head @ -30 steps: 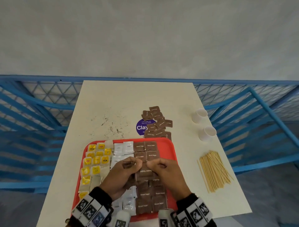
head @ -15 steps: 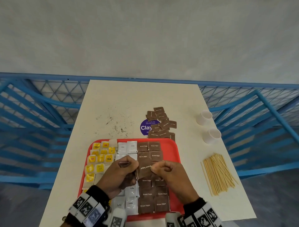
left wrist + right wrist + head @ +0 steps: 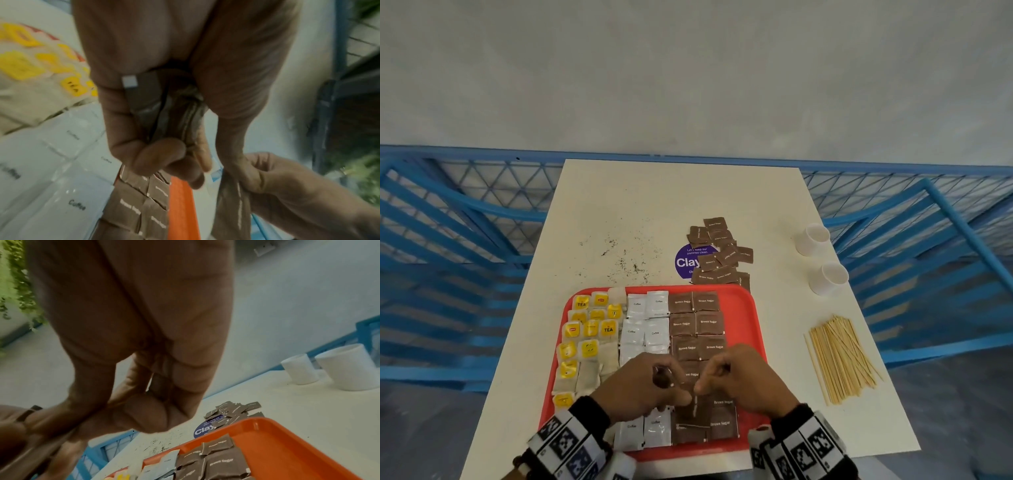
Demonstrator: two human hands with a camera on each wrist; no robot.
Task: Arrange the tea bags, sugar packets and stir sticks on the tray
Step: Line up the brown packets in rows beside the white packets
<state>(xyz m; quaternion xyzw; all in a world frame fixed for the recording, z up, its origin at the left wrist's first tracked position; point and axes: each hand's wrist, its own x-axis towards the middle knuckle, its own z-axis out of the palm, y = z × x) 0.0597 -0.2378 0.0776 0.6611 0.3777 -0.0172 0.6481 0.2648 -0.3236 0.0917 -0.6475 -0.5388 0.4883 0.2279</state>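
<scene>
Head view shows both hands lower over the red tray point(image 3: 748, 310) than a second ago, the left hand point(image 3: 640, 387) gripping a stack of brown sugar packets point(image 3: 164, 105), the right hand point(image 3: 743, 380) apparently pinching one, ready for the column.

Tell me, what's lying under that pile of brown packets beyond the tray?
A round purple sticker reading "Clay" pokes out under the brown packets, flat on the table. Its right part is covered.

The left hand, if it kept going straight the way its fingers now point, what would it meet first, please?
Probably the right hand: the left hand points across at it, both pinching one brown sugar packet above the red tray. Depth is unclear.
</scene>
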